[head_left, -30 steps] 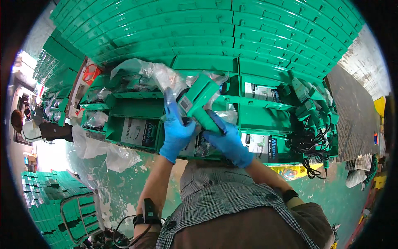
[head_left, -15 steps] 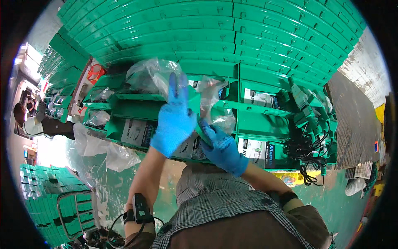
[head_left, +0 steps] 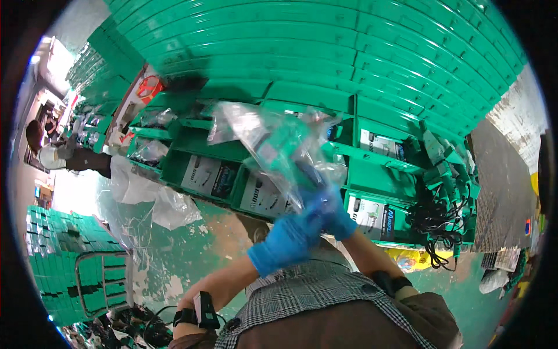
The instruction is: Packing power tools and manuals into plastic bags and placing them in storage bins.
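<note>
Currently, in the head view, a green handheld tool [head_left: 273, 145] is seen through a clear plastic bag [head_left: 241, 122]. Tool and bag are positioned in front of the person, above the row of open green cases [head_left: 381, 174], and are tilted toward the upper left.

The lower end of the bag is gripped by the gloved right hand [head_left: 333, 214], apparently around the tool's handle. This grip is presumably used because the narrow handle can be encircled, while the bulkier body is left unobstructed. The gloved left hand [head_left: 285, 243] is placed against the right hand at the same end; owing to motion blur, it cannot be determined whether the bag is also pinched by its fingers.

Printed sheets [head_left: 203, 175] are laid flat in several cases, probably so that little depth is taken up. At the right end, further green tools [head_left: 444, 168] are heaped, with their black cords [head_left: 433, 218] bunched in front, likely to be kept within arm's reach. Loose plastic film [head_left: 174, 209] is draped at the left front edge. Behind the row, closed green cases [head_left: 261, 35] are stacked in tiers, presumably to save space.
</note>
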Demonstrator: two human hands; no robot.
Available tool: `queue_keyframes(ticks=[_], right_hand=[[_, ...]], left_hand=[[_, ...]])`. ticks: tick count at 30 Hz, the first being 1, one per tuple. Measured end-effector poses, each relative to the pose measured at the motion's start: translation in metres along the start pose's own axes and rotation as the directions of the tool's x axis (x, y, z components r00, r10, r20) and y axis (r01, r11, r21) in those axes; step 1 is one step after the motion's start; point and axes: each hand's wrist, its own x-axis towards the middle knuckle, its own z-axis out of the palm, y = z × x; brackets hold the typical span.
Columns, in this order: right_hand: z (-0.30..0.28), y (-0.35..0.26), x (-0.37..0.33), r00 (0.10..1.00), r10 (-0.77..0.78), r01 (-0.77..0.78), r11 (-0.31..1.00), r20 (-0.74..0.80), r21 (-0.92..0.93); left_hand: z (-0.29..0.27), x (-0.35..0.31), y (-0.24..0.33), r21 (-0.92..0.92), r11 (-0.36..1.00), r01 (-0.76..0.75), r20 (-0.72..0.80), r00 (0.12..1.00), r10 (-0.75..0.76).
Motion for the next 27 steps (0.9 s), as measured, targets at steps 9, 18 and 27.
queue_keyframes(ticks=[9, 18, 27], right_hand=[[0.05, -0.055, -0.011, 0.976, 0.06, 0.0, 0.96, 0.209, -0.279], [0.04, -0.038, -0.052, 0.932, 0.328, -0.097, 0.639, 0.155, -0.763], [-0.004, -0.114, -0.004, 0.899, -0.082, -0.343, 0.481, -0.43, -0.807]], left_hand=[[0.002, -0.063, -0.098, -0.993, 0.104, -0.063, -0.117, 0.728, -0.675], [0.038, -0.063, -0.141, -0.871, -0.475, -0.128, 0.14, 0.861, -0.488], [0.013, -0.018, -0.135, -0.651, -0.752, 0.108, 0.375, 0.907, -0.194]])
